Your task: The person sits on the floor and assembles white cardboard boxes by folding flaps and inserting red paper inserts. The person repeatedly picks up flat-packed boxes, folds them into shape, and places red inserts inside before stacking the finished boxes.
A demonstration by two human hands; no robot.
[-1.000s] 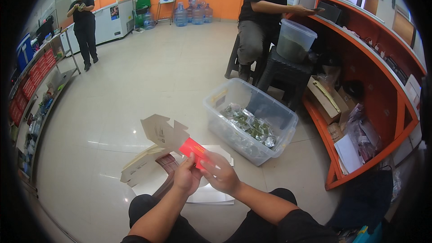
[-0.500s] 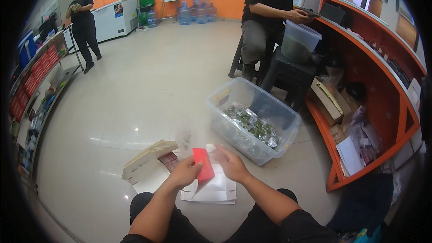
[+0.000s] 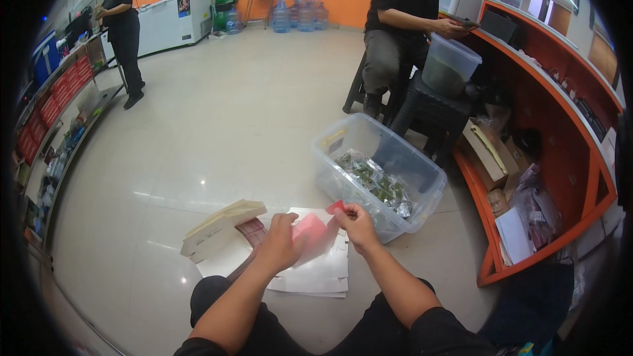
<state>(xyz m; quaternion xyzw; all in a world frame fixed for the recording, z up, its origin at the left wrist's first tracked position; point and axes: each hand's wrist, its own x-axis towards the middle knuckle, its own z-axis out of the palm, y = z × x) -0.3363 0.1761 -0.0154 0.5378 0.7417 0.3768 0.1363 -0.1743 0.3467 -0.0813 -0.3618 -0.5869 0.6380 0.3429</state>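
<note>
My right hand [image 3: 360, 229] is closed, pinching a small red piece [image 3: 336, 207] between thumb and fingers. A blurred pinkish-red sheet [image 3: 310, 227] hangs beside it, close to the fingers of my left hand [image 3: 283, 244]. That hand is bent around the sheet's left side, its grip partly hidden. Whether the red piece and the sheet are joined, I cannot tell. Beneath both hands, flat white card sheets [image 3: 313, 280] lie stacked on the floor. Left of them is an open cream-coloured carton [image 3: 214, 237] with dark reddish packs [image 3: 251, 232] at its inner edge.
A clear plastic tub [image 3: 422, 207] of small silvery-green packets [image 3: 379, 184] stands beyond my right hand. A seated person [image 3: 402, 20] is by a stool with a bucket [image 3: 450, 66]. An orange shelf unit [image 3: 547, 260] borders the right; another person [image 3: 123, 33] stands far left.
The red packet in my left hand has shifted and now shows as a blurred pink sheet. My right hand, open before, now pinches a red piece. The view has shifted slightly.
</note>
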